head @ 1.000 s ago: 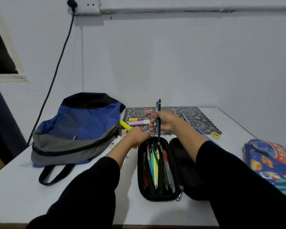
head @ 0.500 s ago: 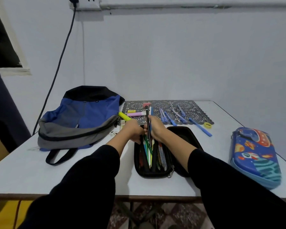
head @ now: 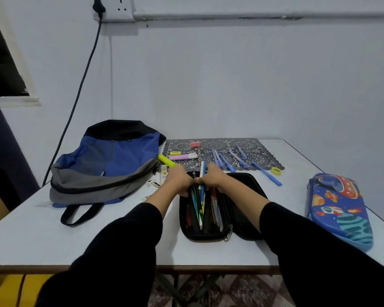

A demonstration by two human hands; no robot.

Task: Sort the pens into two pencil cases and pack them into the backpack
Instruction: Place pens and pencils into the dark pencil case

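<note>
I see both hands meet over the far end of the open black pencil case (head: pixel 205 233) at the bench (head: pixel 42 240) centre. My right hand (head: pixel 211 179) has its fingers pinched around a few pens (head: pixel 202 168), their tops sticking up toward 12 o'clock and their lower ends down among the pens already in the case. My left hand (head: pixel 179 180) curls on the case's far-left rim. The blue backpack (head: pixel 104 165) lies at 10 o'clock, loose blue pens (head: pixel 228 159) on the patterned mat (head: pixel 220 145) at 1 o'clock, the space-print pencil case (head: pixel 339 207) closed at 3 o'clock.
</note>
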